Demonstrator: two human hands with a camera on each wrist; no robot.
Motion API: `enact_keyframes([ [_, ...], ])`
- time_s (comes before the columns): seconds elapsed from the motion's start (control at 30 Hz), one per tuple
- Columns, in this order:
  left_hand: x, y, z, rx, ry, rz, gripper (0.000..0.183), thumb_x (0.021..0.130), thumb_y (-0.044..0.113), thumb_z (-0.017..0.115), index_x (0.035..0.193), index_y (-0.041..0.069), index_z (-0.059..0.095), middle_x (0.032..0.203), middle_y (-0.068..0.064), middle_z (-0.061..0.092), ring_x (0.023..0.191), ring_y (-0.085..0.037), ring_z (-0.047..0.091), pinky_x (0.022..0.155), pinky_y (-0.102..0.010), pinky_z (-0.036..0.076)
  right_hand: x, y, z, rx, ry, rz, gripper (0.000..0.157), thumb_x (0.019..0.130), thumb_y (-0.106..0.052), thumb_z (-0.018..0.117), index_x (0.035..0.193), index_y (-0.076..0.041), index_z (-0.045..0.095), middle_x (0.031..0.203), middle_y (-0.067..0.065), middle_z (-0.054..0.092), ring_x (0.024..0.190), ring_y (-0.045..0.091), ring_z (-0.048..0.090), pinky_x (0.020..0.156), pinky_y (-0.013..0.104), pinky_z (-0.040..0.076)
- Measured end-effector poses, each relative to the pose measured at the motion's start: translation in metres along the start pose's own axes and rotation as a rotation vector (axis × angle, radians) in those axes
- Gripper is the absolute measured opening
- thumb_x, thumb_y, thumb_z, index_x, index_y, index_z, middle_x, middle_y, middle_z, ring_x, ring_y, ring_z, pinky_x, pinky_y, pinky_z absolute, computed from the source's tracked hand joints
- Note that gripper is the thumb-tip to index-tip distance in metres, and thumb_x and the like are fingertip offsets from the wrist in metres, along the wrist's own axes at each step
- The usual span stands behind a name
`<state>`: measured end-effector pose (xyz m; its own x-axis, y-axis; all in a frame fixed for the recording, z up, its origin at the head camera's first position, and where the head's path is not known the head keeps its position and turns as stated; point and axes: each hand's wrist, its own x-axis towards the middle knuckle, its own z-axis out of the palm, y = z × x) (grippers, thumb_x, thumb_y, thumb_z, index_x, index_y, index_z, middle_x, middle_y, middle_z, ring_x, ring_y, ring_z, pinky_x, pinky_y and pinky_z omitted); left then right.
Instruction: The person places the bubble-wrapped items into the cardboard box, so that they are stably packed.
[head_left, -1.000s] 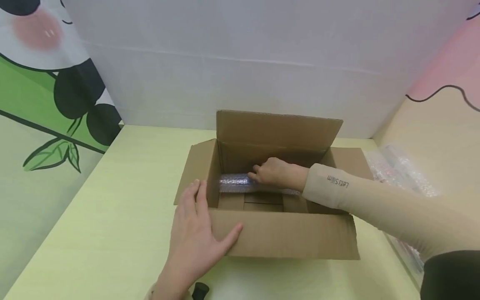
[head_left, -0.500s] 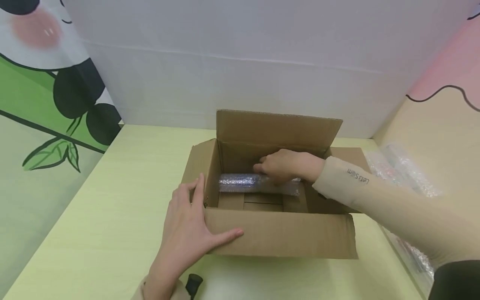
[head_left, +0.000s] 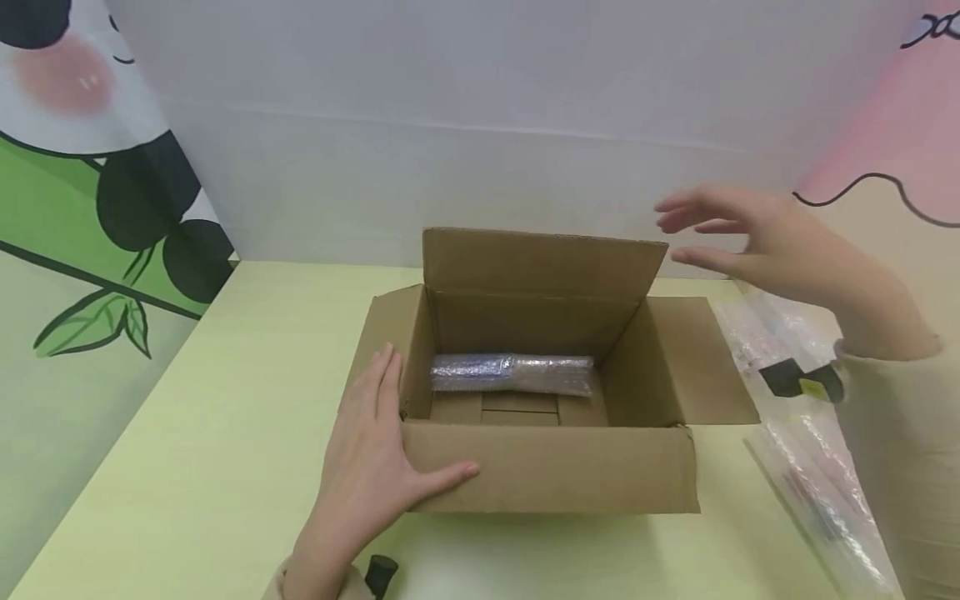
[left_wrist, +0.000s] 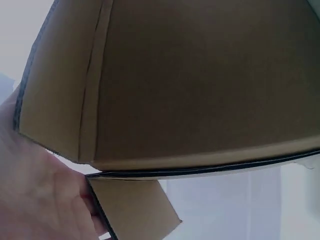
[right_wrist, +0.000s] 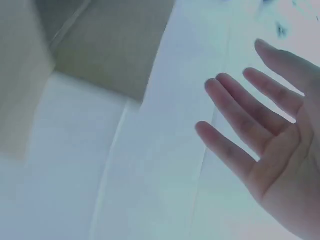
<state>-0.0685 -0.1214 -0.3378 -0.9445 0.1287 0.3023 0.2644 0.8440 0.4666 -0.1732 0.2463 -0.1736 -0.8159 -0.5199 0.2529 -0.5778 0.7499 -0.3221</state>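
An open cardboard box stands on the table with its flaps folded outward. At its front-left corner my left hand rests, thumb stretched along the front flap and fingers lying along the left flap; the left wrist view shows this hand against the cardboard. Inside the box, along the back, lies a bubble-wrapped bundle with a bluish left part. My right hand is raised off the box's back-right corner, fingers spread and holding nothing. In the right wrist view the right hand has its palm bare.
More bubble-wrapped items lie along the table's right side, under and beside my right arm. A small black object shows near my left wrist. A white back wall and printed side walls enclose the table.
My right hand has left the bundle inside the box and moved up and right, out past the back flap. The left hand has slid slightly left and stays at the box corner.
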Motion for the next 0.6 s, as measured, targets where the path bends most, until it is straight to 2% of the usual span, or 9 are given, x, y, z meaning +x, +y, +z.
enact_keyframes([
  [0.07, 0.001, -0.003, 0.001, -0.007, -0.009, -0.009, 0.133, 0.060, 0.078, 0.072, 0.155, 0.006, 0.014, 0.163, -0.011, 0.016, 0.149, -0.033, 0.019, 0.119, -0.054, 0.024, -0.017, 0.018, -0.003, -0.001, 0.088, 0.066, 0.046, 0.091, -0.012, 0.067, 0.133, -0.025, 0.056, 0.115, -0.027, 0.061, 0.102, -0.020, 0.053, 0.085, -0.002, 0.040],
  [0.17, 0.001, -0.007, 0.003, -0.030, -0.008, -0.022, 0.134, 0.059, 0.077, 0.073, 0.156, 0.008, 0.011, 0.164, -0.009, 0.013, 0.150, -0.032, 0.017, 0.119, -0.055, 0.022, -0.039, 0.048, 0.002, 0.022, 0.207, 0.120, 0.043, 0.090, -0.007, 0.066, 0.131, -0.016, 0.058, 0.108, -0.037, 0.058, 0.097, -0.024, 0.053, 0.083, -0.004, 0.039],
  [0.3, 0.001, -0.011, 0.004, -0.056, -0.010, -0.035, 0.134, 0.059, 0.075, 0.074, 0.156, 0.010, 0.009, 0.164, -0.007, 0.011, 0.150, -0.032, 0.016, 0.119, -0.057, 0.021, -0.063, 0.089, 0.022, 0.092, 0.307, 0.243, 0.040, 0.090, -0.008, 0.066, 0.130, -0.009, 0.059, 0.103, -0.040, 0.056, 0.095, -0.025, 0.052, 0.080, -0.006, 0.040],
  [0.33, 0.001, -0.012, 0.004, -0.059, -0.014, -0.038, 0.134, 0.060, 0.075, 0.074, 0.157, 0.010, 0.008, 0.164, -0.007, 0.011, 0.150, -0.032, 0.016, 0.119, -0.057, 0.020, -0.069, 0.100, 0.028, 0.095, 0.315, 0.289, 0.040, 0.091, -0.010, 0.066, 0.130, -0.008, 0.058, 0.102, -0.039, 0.056, 0.095, -0.025, 0.051, 0.079, -0.006, 0.039],
  [0.37, 0.001, -0.012, 0.003, -0.060, -0.016, -0.039, 0.134, 0.060, 0.075, 0.074, 0.157, 0.010, 0.008, 0.164, -0.006, 0.010, 0.150, -0.032, 0.016, 0.119, -0.057, 0.020, -0.074, 0.110, 0.034, 0.084, 0.313, 0.333, 0.040, 0.092, -0.013, 0.065, 0.131, -0.008, 0.057, 0.105, -0.032, 0.061, 0.094, -0.024, 0.049, 0.078, -0.005, 0.041],
  [0.43, 0.002, -0.013, 0.003, -0.061, -0.017, -0.038, 0.134, 0.060, 0.075, 0.074, 0.157, 0.010, 0.008, 0.164, -0.007, 0.010, 0.150, -0.032, 0.015, 0.119, -0.057, 0.020, -0.082, 0.128, 0.047, 0.038, 0.271, 0.411, 0.043, 0.094, -0.019, 0.063, 0.134, -0.005, 0.054, 0.112, -0.012, 0.068, 0.103, -0.007, 0.060, 0.086, 0.012, 0.052],
  [0.47, 0.003, -0.014, 0.003, -0.060, -0.016, -0.037, 0.133, 0.060, 0.074, 0.074, 0.157, 0.010, 0.008, 0.164, -0.007, 0.010, 0.150, -0.032, 0.016, 0.119, -0.057, 0.020, -0.085, 0.137, 0.053, 0.011, 0.237, 0.445, 0.045, 0.095, -0.022, 0.061, 0.136, -0.005, 0.052, 0.116, 0.000, 0.069, 0.106, 0.005, 0.063, 0.089, 0.025, 0.054],
  [0.57, 0.004, -0.015, 0.002, -0.058, -0.013, -0.034, 0.133, 0.061, 0.073, 0.075, 0.156, 0.010, 0.008, 0.164, -0.008, 0.011, 0.150, -0.032, 0.015, 0.119, -0.057, 0.020, -0.091, 0.161, 0.072, -0.053, 0.094, 0.523, 0.051, 0.098, -0.028, 0.055, 0.140, 0.000, 0.045, 0.125, 0.034, 0.057, 0.112, 0.046, 0.058, 0.091, 0.064, 0.044],
  [0.6, 0.004, -0.015, 0.002, -0.059, -0.011, -0.034, 0.133, 0.061, 0.073, 0.075, 0.156, 0.009, 0.008, 0.164, -0.008, 0.011, 0.150, -0.032, 0.015, 0.119, -0.057, 0.020, -0.092, 0.168, 0.078, -0.057, 0.039, 0.545, 0.054, 0.099, -0.029, 0.053, 0.141, 0.002, 0.042, 0.127, 0.036, 0.053, 0.113, 0.056, 0.052, 0.091, 0.071, 0.039],
])
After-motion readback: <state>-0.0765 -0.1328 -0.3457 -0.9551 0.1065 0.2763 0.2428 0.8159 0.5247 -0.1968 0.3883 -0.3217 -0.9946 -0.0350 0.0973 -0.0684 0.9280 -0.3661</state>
